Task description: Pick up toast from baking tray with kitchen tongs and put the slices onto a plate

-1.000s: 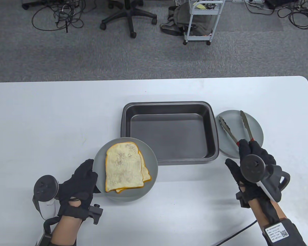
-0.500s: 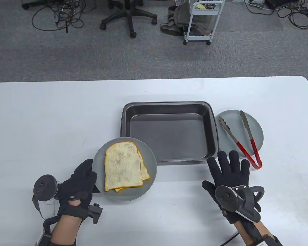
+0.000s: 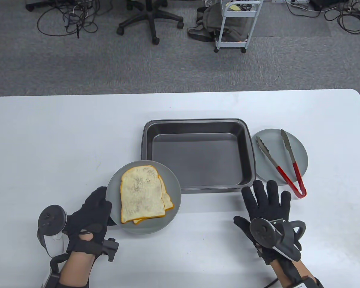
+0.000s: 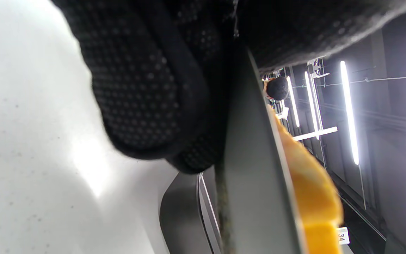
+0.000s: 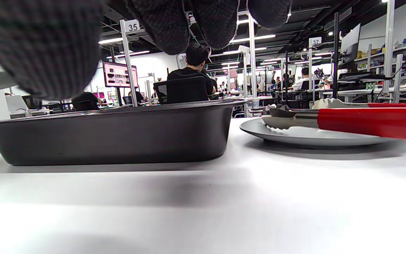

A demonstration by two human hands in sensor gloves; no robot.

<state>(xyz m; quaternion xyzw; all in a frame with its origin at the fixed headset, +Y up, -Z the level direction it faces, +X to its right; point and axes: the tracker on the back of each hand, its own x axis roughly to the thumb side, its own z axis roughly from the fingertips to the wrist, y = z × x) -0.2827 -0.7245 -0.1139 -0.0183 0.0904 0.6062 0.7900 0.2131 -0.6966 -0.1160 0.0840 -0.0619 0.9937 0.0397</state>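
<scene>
Toast slices (image 3: 143, 195) lie stacked on a grey plate (image 3: 173, 186) in front of the dark baking tray (image 3: 198, 154), which holds nothing. My left hand (image 3: 91, 214) grips that plate's left rim; in the left wrist view the plate edge (image 4: 252, 183) sits tilted between the fingers (image 4: 146, 88) with the toast crust (image 4: 308, 183) above it. Red-handled tongs (image 3: 283, 163) lie on a second grey plate (image 3: 273, 144) right of the tray. My right hand (image 3: 265, 204) rests flat on the table, fingers spread, just left of the tong handles (image 5: 372, 121).
The white table (image 3: 48, 144) stretches wide to the left and far side of the tray. Beyond the far edge are an office chair base (image 3: 150, 21), a wheeled cart (image 3: 234, 27) and floor cables. People sit at desks in the right wrist view's background.
My right hand let go of the tongs, which now lie on the right plate, and drew back left to rest flat on the table. The toast plate shifted slightly left in my left hand.
</scene>
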